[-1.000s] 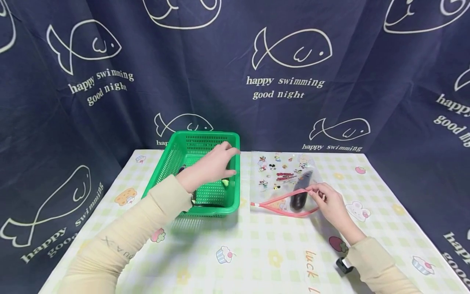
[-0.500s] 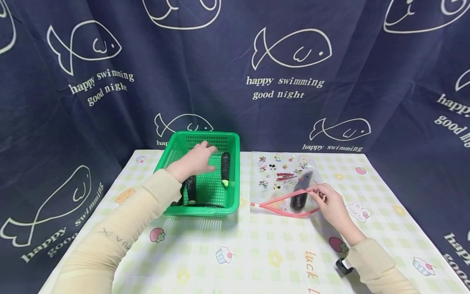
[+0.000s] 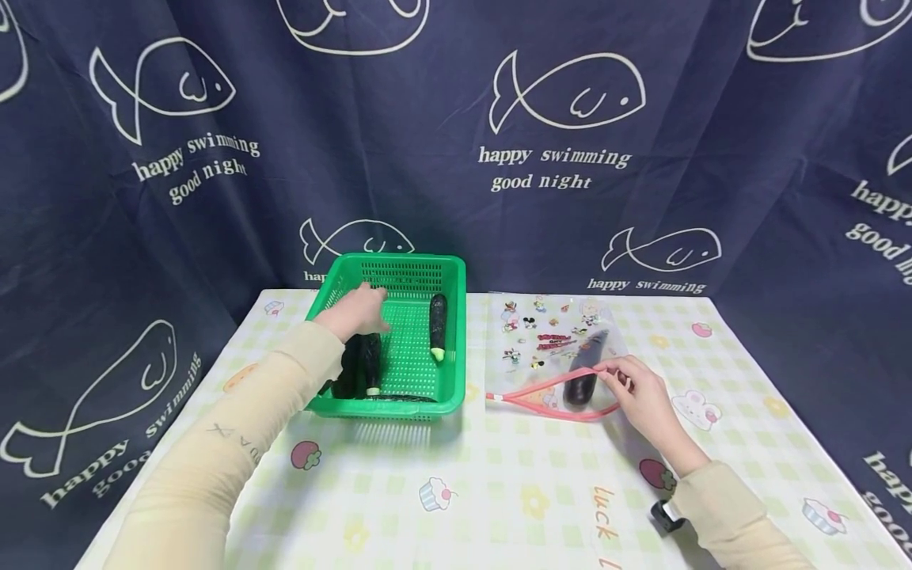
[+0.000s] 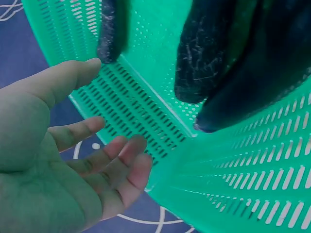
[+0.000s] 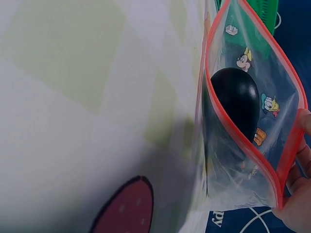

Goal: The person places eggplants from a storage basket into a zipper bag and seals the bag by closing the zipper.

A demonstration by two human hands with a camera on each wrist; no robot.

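My left hand (image 3: 359, 309) hovers over the left part of a green perforated basket (image 3: 460, 340), fingers spread and holding nothing. Beneath it lie several long dark vegetables (image 3: 372, 368); in the left wrist view, the nearest dark vegetables (image 4: 204, 53) look partly wrinkled, partly smooth. Another one with a pale green end, a dark vegetable (image 3: 438, 324), rests along the basket's right side. My right hand (image 3: 637, 392) pinches the red zip edge of a clear printed zip bag (image 3: 523, 360), whose mouth gapes. Inside the bag lies a smooth dark eggplant (image 5: 236, 99).
The table is covered by a checked cloth (image 3: 499, 499) with printed cupcakes and fruit. A navy curtain (image 3: 442, 182) with fish drawings hangs right behind it. The basket stands left of the bag, a narrow strip of cloth between them.
My left hand has moved left across the basket, from its right side to its left, uncovering the vegetable with the pale green end. My right hand and the bag stay put.
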